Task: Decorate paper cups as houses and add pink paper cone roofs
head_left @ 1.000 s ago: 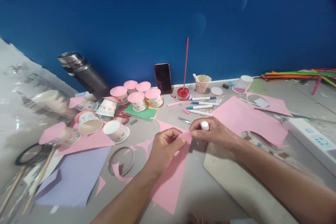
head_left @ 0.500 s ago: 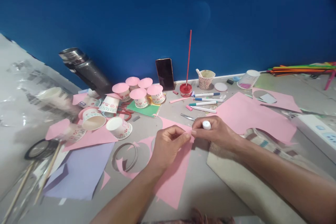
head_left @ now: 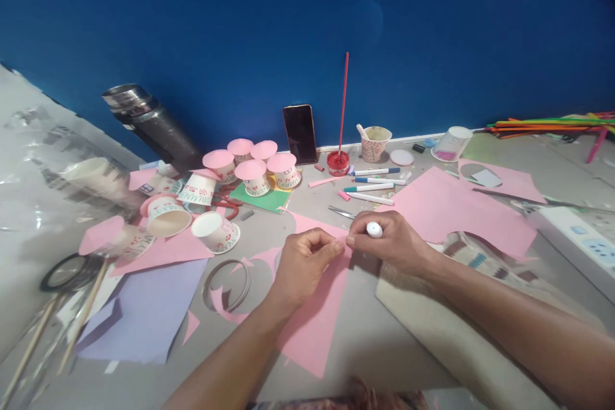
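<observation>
My left hand (head_left: pixel 307 262) is closed in a pinch, thumb against forefinger, above a pink paper sheet (head_left: pixel 317 327). Whatever its fingertips hold is too small or hidden to make out. Close beside it, my right hand (head_left: pixel 389 234) curls round a white tube (head_left: pixel 374 229), of which only the rounded end shows. The fingertips of both hands nearly meet over the sheet's upper right edge. Just behind the right hand lie scissors (head_left: pixel 342 212), their blades showing. Left of my left hand is a roll of tape (head_left: pixel 207 285) with pink scraps about it.
Paper cups with pink paper tops (head_left: pixel 252 173) stand at the back left, several of them tipped over nearby. Markers (head_left: pixel 369 188), a phone (head_left: pixel 300 133) and a red round base with a stick (head_left: pixel 338 163) are behind. A power strip (head_left: pixel 583 240) lies at right.
The whole view has shifted slightly, so everything sits a little further left and up. Both hands keep almost the same pose over the pink sheet.
</observation>
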`<action>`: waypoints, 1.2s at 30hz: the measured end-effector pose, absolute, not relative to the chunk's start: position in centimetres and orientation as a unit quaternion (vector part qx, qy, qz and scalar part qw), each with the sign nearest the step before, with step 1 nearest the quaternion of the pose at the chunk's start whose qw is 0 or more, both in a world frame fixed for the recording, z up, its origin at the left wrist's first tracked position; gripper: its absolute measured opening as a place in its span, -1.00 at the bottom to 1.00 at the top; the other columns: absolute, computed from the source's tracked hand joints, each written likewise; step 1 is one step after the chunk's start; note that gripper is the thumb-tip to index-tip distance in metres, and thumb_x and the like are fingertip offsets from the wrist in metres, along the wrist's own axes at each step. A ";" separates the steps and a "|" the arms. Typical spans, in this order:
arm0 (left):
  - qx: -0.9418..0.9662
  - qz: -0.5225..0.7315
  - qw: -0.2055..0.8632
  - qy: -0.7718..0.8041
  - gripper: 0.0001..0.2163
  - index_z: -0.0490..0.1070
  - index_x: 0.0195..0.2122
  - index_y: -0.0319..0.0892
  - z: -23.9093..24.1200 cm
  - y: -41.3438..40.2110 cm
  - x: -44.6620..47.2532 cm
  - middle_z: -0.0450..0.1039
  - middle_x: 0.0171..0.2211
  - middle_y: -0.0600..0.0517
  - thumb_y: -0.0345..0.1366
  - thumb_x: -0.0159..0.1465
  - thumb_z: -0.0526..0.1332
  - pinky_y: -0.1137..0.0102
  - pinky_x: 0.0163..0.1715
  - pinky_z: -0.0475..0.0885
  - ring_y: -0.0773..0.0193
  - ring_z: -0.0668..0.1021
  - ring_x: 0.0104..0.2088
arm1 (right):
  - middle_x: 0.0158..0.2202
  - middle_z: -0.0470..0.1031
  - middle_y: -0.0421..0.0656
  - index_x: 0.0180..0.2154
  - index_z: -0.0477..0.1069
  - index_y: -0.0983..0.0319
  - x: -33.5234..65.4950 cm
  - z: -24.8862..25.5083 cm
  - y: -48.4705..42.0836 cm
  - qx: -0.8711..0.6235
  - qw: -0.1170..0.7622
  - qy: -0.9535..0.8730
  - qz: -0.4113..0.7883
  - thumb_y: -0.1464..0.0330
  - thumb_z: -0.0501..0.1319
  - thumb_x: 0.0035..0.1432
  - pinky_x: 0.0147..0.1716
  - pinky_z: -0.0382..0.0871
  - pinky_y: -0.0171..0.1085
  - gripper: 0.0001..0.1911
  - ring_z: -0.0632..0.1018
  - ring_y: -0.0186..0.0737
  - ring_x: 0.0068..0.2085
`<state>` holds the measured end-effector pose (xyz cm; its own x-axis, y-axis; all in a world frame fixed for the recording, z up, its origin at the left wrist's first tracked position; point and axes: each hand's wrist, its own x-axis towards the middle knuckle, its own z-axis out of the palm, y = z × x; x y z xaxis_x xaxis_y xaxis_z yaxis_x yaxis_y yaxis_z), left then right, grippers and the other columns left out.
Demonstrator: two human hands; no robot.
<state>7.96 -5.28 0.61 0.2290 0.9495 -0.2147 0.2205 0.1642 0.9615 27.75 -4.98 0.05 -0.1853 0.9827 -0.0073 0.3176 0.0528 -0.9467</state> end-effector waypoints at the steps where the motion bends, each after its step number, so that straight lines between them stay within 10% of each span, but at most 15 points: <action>1: 0.552 0.324 0.559 0.527 -0.73 0.57 -0.50 -0.20 0.6 -5.2 7.9 0.47 -0.54 0.05 -0.08 0.11 0.39 0.39 -0.40 0.27 0.32 0.39 -0.47 | -0.41 0.61 -0.15 -0.48 0.58 0.20 27.7 0.2 -5.0 -0.518 0.374 -0.625 0.449 0.23 0.34 0.07 -0.33 0.38 -0.25 -0.81 0.54 -0.18 -0.33; 36: 0.545 0.259 0.611 0.511 -0.68 0.47 -0.58 -0.22 1.0 -5.0 7.7 0.34 -0.59 0.09 -0.07 0.05 0.44 0.42 -0.48 0.14 0.37 0.30 -0.51 | -0.41 0.64 -0.13 -0.41 0.63 0.25 28.8 0.3 -4.5 -0.513 0.297 -0.618 0.516 0.31 0.34 0.09 -0.37 0.37 -0.24 -0.85 0.57 -0.15 -0.33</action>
<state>7.75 -5.00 1.03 0.3426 0.8750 -0.3422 0.2406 0.2704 0.9322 28.78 -4.49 0.34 -0.2969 0.9410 -0.1622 0.3272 -0.0593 -0.9431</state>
